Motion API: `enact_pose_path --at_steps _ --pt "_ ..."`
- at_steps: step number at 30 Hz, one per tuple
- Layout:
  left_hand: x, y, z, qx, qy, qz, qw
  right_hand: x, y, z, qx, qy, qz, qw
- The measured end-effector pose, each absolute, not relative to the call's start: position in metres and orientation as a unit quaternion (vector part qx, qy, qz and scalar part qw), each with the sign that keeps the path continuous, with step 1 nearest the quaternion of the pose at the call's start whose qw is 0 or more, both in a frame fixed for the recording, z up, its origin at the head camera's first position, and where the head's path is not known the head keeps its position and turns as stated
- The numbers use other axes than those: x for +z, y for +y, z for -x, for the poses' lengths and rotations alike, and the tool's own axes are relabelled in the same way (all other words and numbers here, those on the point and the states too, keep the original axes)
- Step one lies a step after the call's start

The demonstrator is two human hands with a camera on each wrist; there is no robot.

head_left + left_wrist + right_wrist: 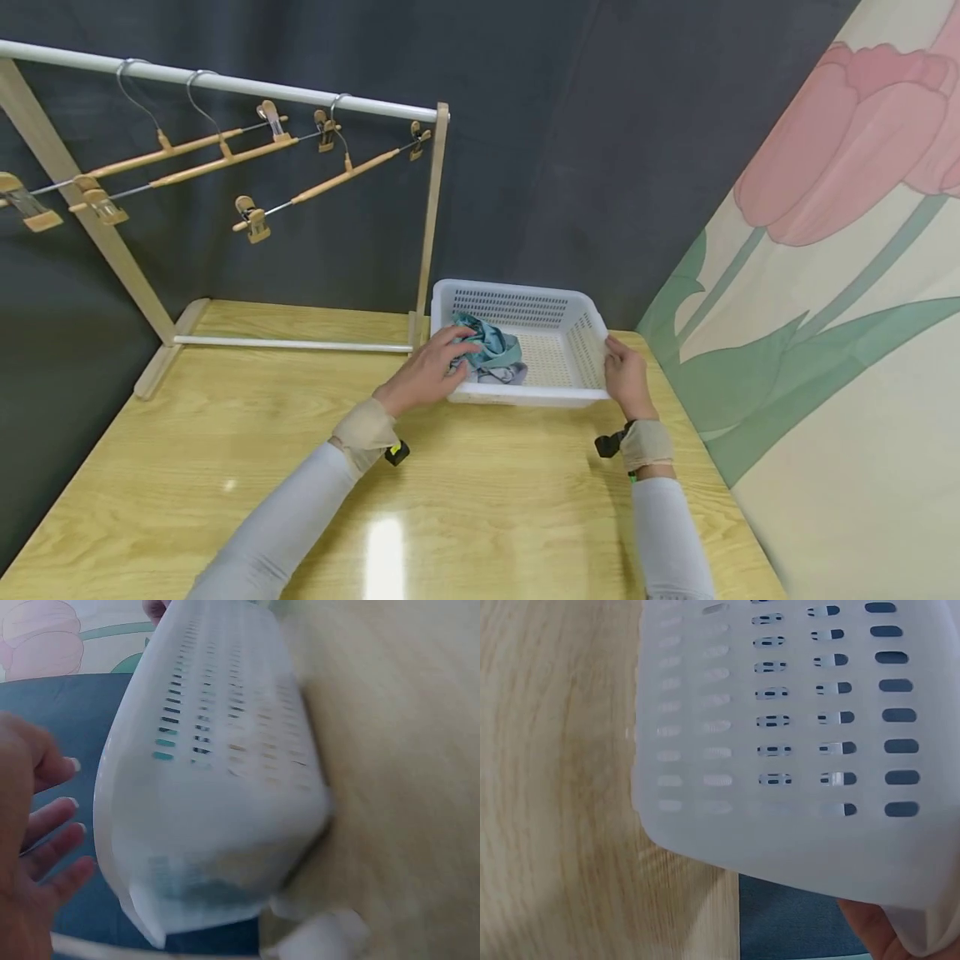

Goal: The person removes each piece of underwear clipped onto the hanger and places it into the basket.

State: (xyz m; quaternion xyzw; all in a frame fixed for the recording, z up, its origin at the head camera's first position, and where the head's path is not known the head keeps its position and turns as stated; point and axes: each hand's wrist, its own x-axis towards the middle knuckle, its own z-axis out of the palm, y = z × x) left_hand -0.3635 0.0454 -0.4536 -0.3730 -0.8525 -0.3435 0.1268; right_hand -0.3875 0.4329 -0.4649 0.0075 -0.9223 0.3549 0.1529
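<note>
A white plastic basket (pixel 525 395) with slotted walls stands on the wooden table. Inside, at its left end, lie a crumpled teal cloth (pixel 501 348) and a greyish patterned cloth (pixel 508 374). My left hand (pixel 427 367) hovers over the basket's left edge by the cloths, fingers apart and slightly bent. In the left wrist view that hand (pixel 41 832) holds nothing and stays clear of the basket wall (pixel 172 817). My right hand (pixel 628 379) grips the right rim; the right wrist view shows only part of it (pixel 870 926) beneath the rim corner.
Left of the basket stands a rack with a white top rail (pixel 255 83) and wooden posts (pixel 431 217). Several clip hangers (pixel 348 173) hang from the rail. A dark curtain (pixel 585 167) closes the back, and a tulip-printed panel (pixel 840 333) borders the right side of the table (pixel 480 500).
</note>
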Motion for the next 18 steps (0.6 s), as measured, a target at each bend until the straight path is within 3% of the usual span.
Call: enact_pose_path --at_steps 5,14,18 --pt "-0.468 0.018 0.35 -0.356 -0.852 0.346 0.168 -0.464 0.439 0.392 0.361 -0.919 -0.015 0.158" --pt "-0.499 -0.038 0.334 -0.357 -0.897 0.228 0.125 -0.453 0.443 0.396 0.266 -0.949 -0.026 0.165" --pt "-0.512 -0.057 0.332 -0.333 -0.917 0.185 0.121 -0.443 0.43 0.389 0.234 -0.949 -0.041 0.208"
